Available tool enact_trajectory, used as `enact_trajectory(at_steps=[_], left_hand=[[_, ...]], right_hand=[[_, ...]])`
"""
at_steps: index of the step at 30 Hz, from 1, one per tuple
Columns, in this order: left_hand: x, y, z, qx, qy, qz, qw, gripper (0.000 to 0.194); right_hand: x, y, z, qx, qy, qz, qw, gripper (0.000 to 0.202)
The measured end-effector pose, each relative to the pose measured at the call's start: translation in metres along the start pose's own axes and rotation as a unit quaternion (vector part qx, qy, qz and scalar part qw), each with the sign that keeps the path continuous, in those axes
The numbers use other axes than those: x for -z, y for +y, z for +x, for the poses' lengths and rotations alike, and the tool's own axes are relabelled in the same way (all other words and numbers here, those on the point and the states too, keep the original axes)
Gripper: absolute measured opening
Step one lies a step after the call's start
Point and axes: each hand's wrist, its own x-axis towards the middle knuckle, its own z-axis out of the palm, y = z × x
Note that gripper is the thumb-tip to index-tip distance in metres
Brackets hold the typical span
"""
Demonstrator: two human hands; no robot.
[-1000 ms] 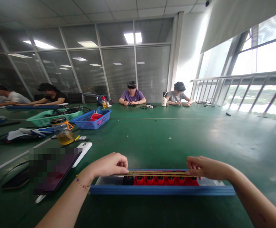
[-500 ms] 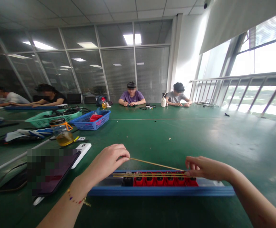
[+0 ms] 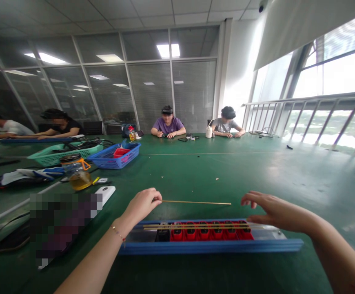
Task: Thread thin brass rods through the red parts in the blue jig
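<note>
My left hand (image 3: 147, 203) pinches one end of a thin, light-brown stick (image 3: 197, 202), which points to the right, roughly level, past the far side of a blue tray (image 3: 211, 247). To the right of the stick's free end, my right hand (image 3: 265, 209) hangs with its fingers apart and nothing in them. Inside the tray stand several red block-like holders (image 3: 204, 233) in a row, with a black one (image 3: 163, 234) at their left end. A few similar sticks (image 3: 177, 227) lie lengthwise across the tops of these holders.
At left are a dark tablet-like device (image 3: 64, 232), a white device (image 3: 107, 192), a jar of yellow liquid (image 3: 78, 177), gloves (image 3: 27, 176), a green basket (image 3: 43, 157) and a blue basket (image 3: 113, 162). Several people sit around the green table (image 3: 196, 175).
My right hand has let go of the stick's right end and moved slightly up and to the right, its fingers spreading. The stick has swung from slanting to nearly level.
</note>
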Motion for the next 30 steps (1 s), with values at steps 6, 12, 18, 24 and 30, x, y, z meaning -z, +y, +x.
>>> enact_trajectory(at_steps=[6,12,18,24,30], left_hand=[[-0.031,-0.019,0.002,0.036,-0.057,0.014,0.998,0.011],[-0.039,-0.025,-0.001,0.028,-0.065,0.005,0.997,0.012],[-0.041,-0.026,0.001,0.025,-0.077,-0.013,0.997,0.014],[-0.040,-0.026,0.000,0.029,-0.081,-0.019,0.996,0.013],[-0.037,-0.023,-0.001,0.034,-0.086,-0.025,0.995,0.013]], right_hand=[[-0.011,-0.023,0.007,0.052,-0.052,-0.023,0.997,0.022],[-0.022,-0.019,0.016,0.068,-0.048,-0.050,0.995,0.020],[-0.020,-0.019,0.017,0.072,-0.054,-0.033,0.995,0.018],[-0.011,-0.021,0.016,0.059,-0.069,0.008,0.996,0.022],[0.004,-0.005,0.007,0.026,0.015,-0.008,1.000,0.025]])
